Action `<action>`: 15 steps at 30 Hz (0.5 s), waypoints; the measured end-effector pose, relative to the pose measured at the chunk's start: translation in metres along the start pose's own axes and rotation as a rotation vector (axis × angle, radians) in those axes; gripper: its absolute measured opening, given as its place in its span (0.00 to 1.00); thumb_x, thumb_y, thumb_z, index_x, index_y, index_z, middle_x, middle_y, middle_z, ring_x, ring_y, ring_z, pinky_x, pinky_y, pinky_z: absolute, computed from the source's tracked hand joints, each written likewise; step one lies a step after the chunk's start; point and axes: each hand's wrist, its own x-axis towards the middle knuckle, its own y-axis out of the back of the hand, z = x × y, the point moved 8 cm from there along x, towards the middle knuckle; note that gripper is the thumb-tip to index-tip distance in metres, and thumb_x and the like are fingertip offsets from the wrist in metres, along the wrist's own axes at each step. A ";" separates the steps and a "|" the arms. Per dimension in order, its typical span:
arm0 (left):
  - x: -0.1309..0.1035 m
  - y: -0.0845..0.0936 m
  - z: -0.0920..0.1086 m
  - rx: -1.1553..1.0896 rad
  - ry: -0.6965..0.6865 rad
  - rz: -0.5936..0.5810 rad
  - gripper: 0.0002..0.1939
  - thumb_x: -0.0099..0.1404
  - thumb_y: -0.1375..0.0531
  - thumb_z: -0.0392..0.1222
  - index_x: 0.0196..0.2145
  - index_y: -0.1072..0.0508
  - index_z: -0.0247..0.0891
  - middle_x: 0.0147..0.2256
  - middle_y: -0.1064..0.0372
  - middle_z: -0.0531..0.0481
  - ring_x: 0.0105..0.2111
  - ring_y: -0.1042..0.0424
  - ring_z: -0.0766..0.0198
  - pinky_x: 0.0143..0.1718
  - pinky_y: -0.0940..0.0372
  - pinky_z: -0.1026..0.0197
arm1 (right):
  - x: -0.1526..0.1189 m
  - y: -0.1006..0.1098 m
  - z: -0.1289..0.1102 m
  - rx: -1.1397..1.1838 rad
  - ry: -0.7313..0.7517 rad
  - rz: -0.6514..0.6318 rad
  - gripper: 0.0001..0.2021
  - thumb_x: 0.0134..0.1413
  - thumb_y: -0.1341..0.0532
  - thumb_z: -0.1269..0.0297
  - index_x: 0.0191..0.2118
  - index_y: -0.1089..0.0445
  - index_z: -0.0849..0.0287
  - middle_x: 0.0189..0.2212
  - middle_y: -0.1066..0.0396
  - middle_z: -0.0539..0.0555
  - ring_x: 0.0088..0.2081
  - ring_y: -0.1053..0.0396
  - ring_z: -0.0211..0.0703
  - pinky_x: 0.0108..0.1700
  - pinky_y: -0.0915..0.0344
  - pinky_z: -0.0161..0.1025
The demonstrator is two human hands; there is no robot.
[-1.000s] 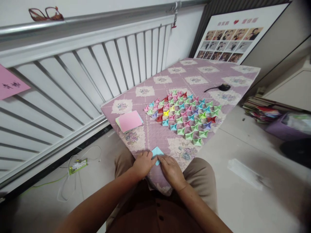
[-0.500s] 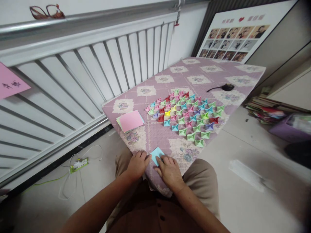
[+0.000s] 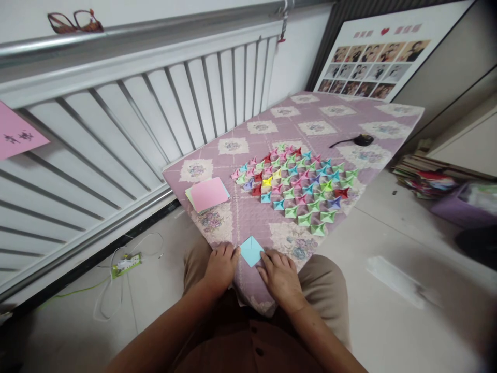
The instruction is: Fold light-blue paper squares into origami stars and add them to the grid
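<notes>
A square of light blue paper [image 3: 251, 252], folded and turned cornerwise, lies flat at the near end of the table, with a crease line at its far corner. My left hand [image 3: 222, 265] rests on the cloth with its thumb side at the paper's left corner, fingers laid out on the table. At the right corner, my right hand [image 3: 280, 274] has its index fingertip touching the edge, with the thumb apart and lower. Neither hand grips the sheet. Beyond them stand rows of small folded paper pieces [image 3: 289, 192] in green, pink, blue, red and yellow.
A stack of pink and other coloured paper [image 3: 209, 195] lies left on the flowered tablecloth [image 3: 248, 217]. A black object with a cord [image 3: 363, 140] sits farther back. A white radiator [image 3: 155, 119] runs along the left side. On the floor lies a power strip [image 3: 127, 263].
My right hand has drawn back to the right, off the blue paper's surface to its right corner. The folded square now shows whole. My left hand has hardly moved.
</notes>
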 end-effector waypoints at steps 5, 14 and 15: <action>0.004 0.004 0.010 -0.039 0.083 0.006 0.19 0.68 0.50 0.36 0.56 0.36 0.37 0.55 0.40 0.39 0.53 0.42 0.48 0.48 0.41 0.47 | 0.000 -0.001 0.000 0.009 -0.015 0.001 0.15 0.57 0.41 0.60 0.50 0.32 0.56 0.45 0.31 0.59 0.46 0.38 0.53 0.46 0.44 0.49; 0.002 0.003 0.044 -0.254 -0.074 0.084 0.21 0.66 0.45 0.45 0.56 0.37 0.39 0.53 0.37 0.44 0.54 0.42 0.53 0.55 0.45 0.48 | 0.002 -0.004 0.005 0.001 -0.068 -0.049 0.13 0.58 0.42 0.62 0.49 0.31 0.54 0.44 0.30 0.56 0.46 0.38 0.50 0.46 0.46 0.46; -0.001 0.002 0.044 -0.268 -0.073 0.108 0.23 0.65 0.44 0.46 0.56 0.38 0.39 0.54 0.38 0.44 0.55 0.43 0.53 0.57 0.47 0.47 | 0.004 -0.004 0.006 0.006 -0.082 -0.061 0.12 0.58 0.43 0.62 0.47 0.31 0.53 0.44 0.30 0.55 0.45 0.38 0.49 0.46 0.46 0.46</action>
